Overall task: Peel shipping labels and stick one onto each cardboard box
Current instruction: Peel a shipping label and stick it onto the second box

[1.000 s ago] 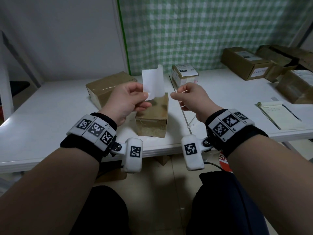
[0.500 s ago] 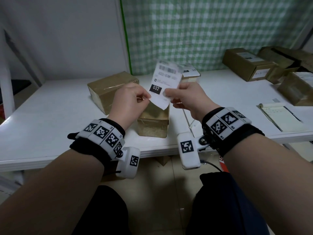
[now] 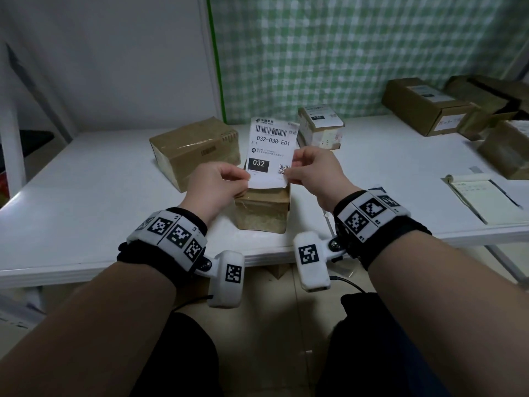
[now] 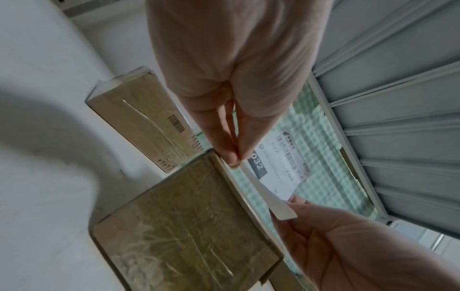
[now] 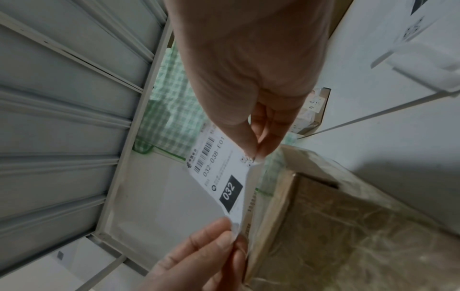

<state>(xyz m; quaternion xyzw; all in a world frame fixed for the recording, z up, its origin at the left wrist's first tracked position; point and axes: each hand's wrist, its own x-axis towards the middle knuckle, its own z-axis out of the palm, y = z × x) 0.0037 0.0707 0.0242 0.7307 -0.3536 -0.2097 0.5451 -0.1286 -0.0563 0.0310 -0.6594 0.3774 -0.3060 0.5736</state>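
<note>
Head view: white printed shipping label (image 3: 272,151) upright, long axis vertical, bottom corners pinched by left hand (image 3: 213,187) and right hand (image 3: 313,174), hovering right above near tape-wrapped brown cardboard box (image 3: 262,209).

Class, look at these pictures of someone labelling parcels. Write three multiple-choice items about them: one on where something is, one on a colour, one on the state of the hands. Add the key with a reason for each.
1. Where is the shipping label?
A. stuck on a box
B. held in the air above the nearest box
C. flat on the table

2. What colour is the checked cloth behind the table?
A. red and white
B. blue and yellow
C. green and white

3. How do the left hand and right hand meet the label?
A. each pinches a lower corner
B. only the left hand holds it
C. both press it flat

Key: 1 B, the label stands clear of the box top. 2 C, green checks show. 3 A, fingertips close on both corners.
</note>
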